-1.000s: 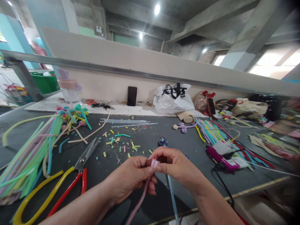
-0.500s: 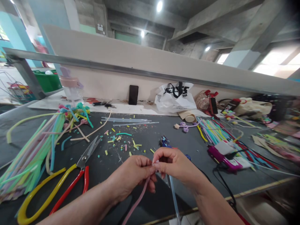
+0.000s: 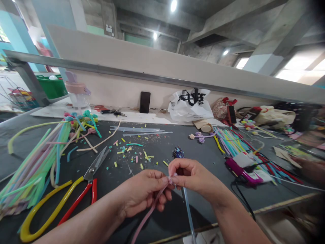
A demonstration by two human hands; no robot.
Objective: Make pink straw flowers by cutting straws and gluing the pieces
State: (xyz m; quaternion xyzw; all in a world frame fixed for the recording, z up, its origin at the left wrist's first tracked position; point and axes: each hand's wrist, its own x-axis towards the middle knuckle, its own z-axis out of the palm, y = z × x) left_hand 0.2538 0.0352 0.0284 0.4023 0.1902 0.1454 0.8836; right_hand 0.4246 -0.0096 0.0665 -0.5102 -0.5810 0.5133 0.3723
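Observation:
My left hand and my right hand meet above the front of the table, fingertips pinched together. Between them is the pale pinkish end of a pink chenille stem, whose tail hangs down below my left hand toward the table's front edge. My fingers hide part of the held end. Behind my right hand lies a dark blue tool, mostly covered. A translucent stick slants down below my right wrist.
Large scissors with yellow and red handles lie open at left, beside a bundle of coloured stems. Small cut pieces are scattered mid-table. A phone and white bag stand behind. At right are a purple device and cords.
Both hands have shifted slightly right, still pinching the pink stem. More of its pale end shows between the fingertips.

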